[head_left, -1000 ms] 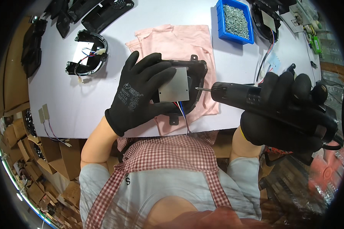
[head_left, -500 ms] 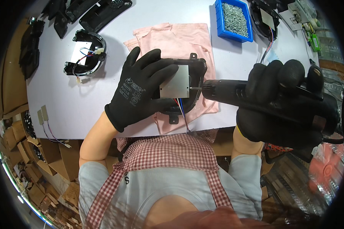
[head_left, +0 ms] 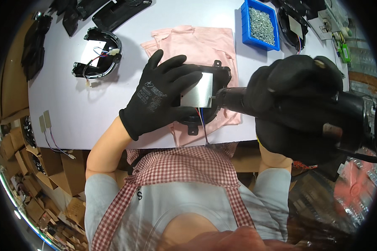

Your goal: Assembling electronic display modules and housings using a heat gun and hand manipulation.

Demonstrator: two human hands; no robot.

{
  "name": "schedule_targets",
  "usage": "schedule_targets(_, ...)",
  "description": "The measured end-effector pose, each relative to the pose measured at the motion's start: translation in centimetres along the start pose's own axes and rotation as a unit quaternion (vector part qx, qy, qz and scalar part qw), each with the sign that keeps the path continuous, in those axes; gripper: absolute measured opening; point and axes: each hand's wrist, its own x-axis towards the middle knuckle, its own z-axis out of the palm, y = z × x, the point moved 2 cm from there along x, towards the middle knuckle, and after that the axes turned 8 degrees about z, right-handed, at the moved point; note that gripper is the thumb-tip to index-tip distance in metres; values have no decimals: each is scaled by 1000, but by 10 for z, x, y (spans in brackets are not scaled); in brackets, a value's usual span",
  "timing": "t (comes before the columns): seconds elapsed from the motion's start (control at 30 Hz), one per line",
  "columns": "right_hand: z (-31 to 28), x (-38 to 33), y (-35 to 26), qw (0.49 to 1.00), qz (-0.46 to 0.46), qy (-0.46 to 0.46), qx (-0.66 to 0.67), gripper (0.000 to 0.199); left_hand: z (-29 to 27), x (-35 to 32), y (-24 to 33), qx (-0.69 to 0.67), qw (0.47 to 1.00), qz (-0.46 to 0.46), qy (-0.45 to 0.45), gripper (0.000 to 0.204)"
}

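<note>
Black plastic housing with a square silver metal plate [head_left: 199, 90] is lying on the pink cloth [head_left: 197, 46] near the table's front edge, left hand [head_left: 161, 98] pressing it flat. Right hand [head_left: 299, 106], its grip clenched around the black electric screwdriver [head_left: 234, 98], has been closing in; now the bit is meeting the plate's right edge.

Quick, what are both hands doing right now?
Left hand: open, pressing flat on the black housing.
Right hand: closed around the electric screwdriver.
</note>
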Motion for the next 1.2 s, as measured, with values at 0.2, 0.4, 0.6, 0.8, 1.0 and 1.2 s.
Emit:
schedule_targets(0.2, 26, 55, 24, 988, -136, 42, 60, 41, 5, -8, -7, -45, 999, 0, 11, 63)
schedule_targets(0.4, 48, 36, 38, 917, -91, 385, -38, 50, 6, -6, -13, -44, 998, 28, 30, 65)
schedule_targets(0.6, 40, 14, 15, 859, -297, 380, 171, 63, -29, -31, -7, -147, 980, -57, 122, 72)
schedule_targets(0.8, 49, -8, 14, 754, -282, 585, 99, 55, -11, -105, -27, -41, 969, -182, 163, 12)
schedule_targets(1.0, 59, 3, 13, 813, -314, 466, 153, 58, 13, -90, -18, 2, 968, -192, 161, 16)
schedule_targets(1.2, 63, 7, 15, 815, -309, 461, 164, 63, 21, -75, -16, 57, 975, -205, 67, 8)
